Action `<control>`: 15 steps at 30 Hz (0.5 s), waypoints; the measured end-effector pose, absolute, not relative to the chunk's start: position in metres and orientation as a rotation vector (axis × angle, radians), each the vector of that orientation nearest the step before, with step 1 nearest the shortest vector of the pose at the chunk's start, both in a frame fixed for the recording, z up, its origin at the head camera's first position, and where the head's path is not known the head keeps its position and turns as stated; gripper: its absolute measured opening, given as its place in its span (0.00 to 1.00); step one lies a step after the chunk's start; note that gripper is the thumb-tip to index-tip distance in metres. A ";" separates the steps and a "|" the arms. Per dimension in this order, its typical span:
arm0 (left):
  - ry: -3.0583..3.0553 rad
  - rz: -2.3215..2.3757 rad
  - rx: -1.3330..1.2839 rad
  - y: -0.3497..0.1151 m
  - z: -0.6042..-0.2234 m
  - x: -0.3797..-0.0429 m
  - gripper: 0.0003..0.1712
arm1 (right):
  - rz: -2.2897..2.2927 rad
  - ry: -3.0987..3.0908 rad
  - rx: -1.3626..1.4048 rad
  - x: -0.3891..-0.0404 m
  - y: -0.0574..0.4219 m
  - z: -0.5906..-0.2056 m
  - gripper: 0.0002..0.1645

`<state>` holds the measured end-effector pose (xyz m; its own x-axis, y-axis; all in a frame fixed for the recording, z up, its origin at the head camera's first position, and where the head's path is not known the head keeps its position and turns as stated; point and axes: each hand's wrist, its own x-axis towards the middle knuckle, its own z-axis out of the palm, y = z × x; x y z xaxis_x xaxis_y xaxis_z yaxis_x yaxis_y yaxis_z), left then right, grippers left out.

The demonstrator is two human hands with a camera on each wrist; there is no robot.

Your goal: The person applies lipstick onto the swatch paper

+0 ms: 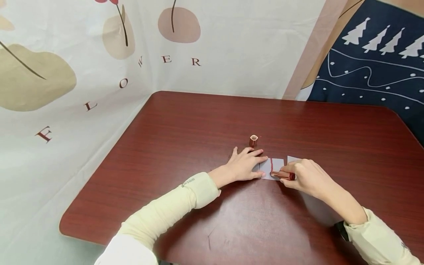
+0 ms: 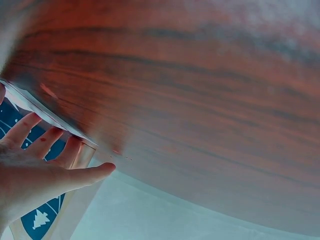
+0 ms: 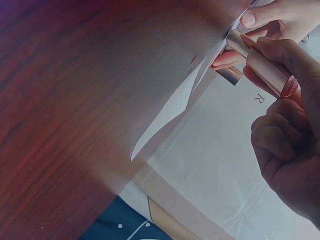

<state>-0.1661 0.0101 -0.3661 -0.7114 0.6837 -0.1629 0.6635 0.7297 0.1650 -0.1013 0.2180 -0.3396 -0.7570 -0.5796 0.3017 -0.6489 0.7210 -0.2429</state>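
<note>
- Currently, a small white paper sheet (image 1: 279, 164) with a dark red stroke (image 1: 272, 164) across it lies flat on the glossy reddish-brown wooden desk (image 1: 185, 129); the stroke runs from its far edge towards its near one.
- On that sheet's left side rests the person's left hand (image 1: 243, 165), its grip holding nothing: the fingers are spread, with the thumb near the sheet's near edge and a fingertip near its far edge.
- At the sheet's right side, the right hand (image 1: 308, 178) has its grip closed around a slim, shiny copper-coloured cylindrical tube (image 1: 286, 175), pinched between thumb and fingers.
- That tube is tilted low over the sheet, its narrower end at the near end of the stroke; whether the tip touches the paper cannot be told.
- Beyond the sheet, to its left and just past the left hand's fingers, a hollow copper-coloured cap (image 1: 253, 141) stands upright, its pale inside facing up.
- Just right of the sheet, a second white paper piece (image 1: 293, 158) shows, partly covered by the right hand.
- Far behind the sheet hangs a white cloth (image 1: 238, 51) with brown lettering; farther right of it is a navy cloth (image 1: 374, 73) with white trees.
</note>
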 end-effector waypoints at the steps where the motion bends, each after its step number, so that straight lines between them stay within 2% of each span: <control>1: 2.723 0.141 1.076 0.010 -0.366 -0.166 0.33 | 0.498 -2.724 0.981 -0.101 0.218 -0.339 0.07; 9: 2.723 0.123 1.078 0.010 -0.368 -0.163 0.33 | 0.511 -2.721 0.991 -0.098 0.217 -0.342 0.06; 15: 2.730 0.131 1.083 0.009 -0.366 -0.163 0.33 | 0.489 -2.668 0.995 -0.099 0.217 -0.343 0.10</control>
<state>-0.1630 0.0089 -0.3663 -0.7109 0.6863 -0.1537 0.6685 0.7273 0.1556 -0.0988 0.2168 -0.3430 -0.7349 -0.5838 0.3451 -0.6682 0.7103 -0.2214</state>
